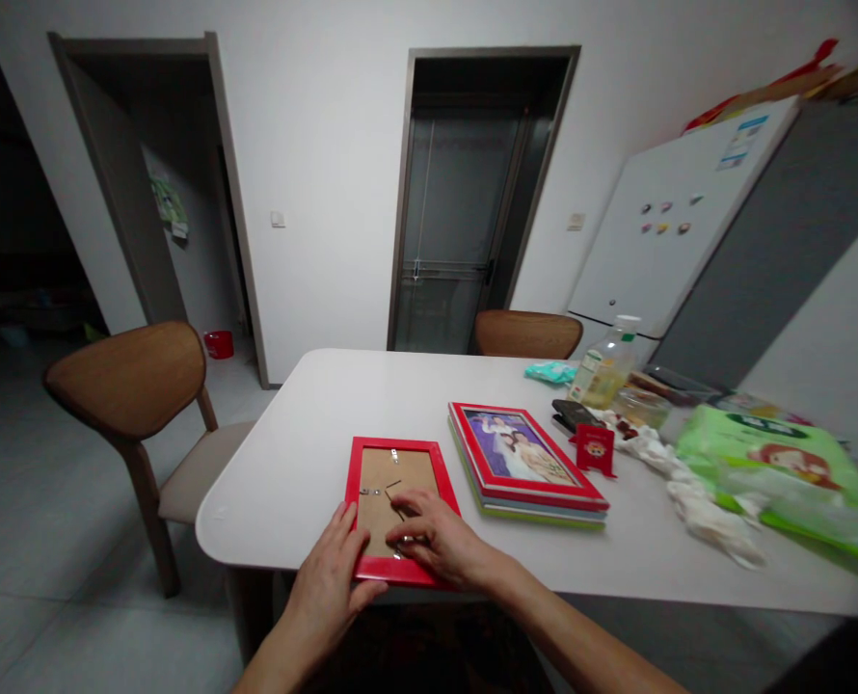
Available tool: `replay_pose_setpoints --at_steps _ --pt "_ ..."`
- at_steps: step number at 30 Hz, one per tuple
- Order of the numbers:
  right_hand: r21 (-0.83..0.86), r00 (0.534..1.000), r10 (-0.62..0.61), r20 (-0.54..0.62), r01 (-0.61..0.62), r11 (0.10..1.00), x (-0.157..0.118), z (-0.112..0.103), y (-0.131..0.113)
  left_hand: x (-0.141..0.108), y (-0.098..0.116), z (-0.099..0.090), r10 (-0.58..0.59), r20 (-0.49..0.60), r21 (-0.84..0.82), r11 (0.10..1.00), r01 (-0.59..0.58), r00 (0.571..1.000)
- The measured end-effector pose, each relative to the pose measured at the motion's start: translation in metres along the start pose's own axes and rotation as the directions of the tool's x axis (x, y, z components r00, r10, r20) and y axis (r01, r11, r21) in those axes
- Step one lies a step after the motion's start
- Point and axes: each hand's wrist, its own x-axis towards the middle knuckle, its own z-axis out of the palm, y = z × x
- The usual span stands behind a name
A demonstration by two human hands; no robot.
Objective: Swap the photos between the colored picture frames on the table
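Note:
A red picture frame (443,472) lies face down on the white table, its brown backing board (378,467) turned up. Small metal clips and a thin dark wire-like piece show on the board. My left hand (332,569) grips the lower left corner, fingers along the side and thumb at the bottom edge. Over the lower part of the board is my right hand (433,540), its fingers bent together near the bottom clip. Whatever its fingertips hold, if anything, is hidden. To the right, a stack of frames carries a red-bordered wedding photo (520,448) on top.
Right of the stack stand a small red card holder (595,449), a dark object (570,416) and a bottle of yellowish liquid (603,371). Crumpled white tissue (710,520) and a green tissue pack (768,453) lie farther right. Wooden chairs (132,381) stand at the table (291,405).

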Motion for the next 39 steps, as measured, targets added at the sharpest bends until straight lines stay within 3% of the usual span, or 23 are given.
replay_pose_setpoints --at_steps 6,15,23,27,33,37,39 --pt "0.042 0.998 -0.019 0.061 0.016 0.999 0.001 -0.002 0.001 0.002 0.008 -0.007 -0.055 -0.044 -0.058 0.997 0.052 0.998" --pt "0.000 0.993 0.062 -0.097 -0.062 0.998 0.015 0.012 0.002 0.003 0.011 -0.011 -0.099 -0.019 -0.089 0.991 0.097 0.995" --pt "-0.223 0.956 0.179 -0.231 -0.231 0.947 0.059 0.032 -0.001 0.005 0.017 -0.015 -0.129 0.005 -0.096 0.987 0.129 0.992" --pt "-0.276 0.924 0.246 -0.292 -0.328 0.903 0.068 0.038 -0.001 0.004 0.017 -0.015 -0.131 -0.006 -0.109 0.986 0.129 0.991" --pt "-0.191 0.969 0.180 -0.169 -0.211 0.959 0.046 0.009 0.013 0.001 0.016 -0.015 -0.141 0.022 -0.095 0.985 0.143 0.990" --pt "-0.313 0.955 0.296 -0.022 -0.287 0.905 0.023 -0.018 0.030 -0.001 0.017 -0.017 -0.134 0.013 -0.094 0.986 0.135 0.991" --pt "-0.357 0.940 0.342 -0.006 -0.321 0.877 0.017 -0.021 0.035 0.000 0.018 -0.018 -0.132 0.012 -0.095 0.987 0.132 0.991"
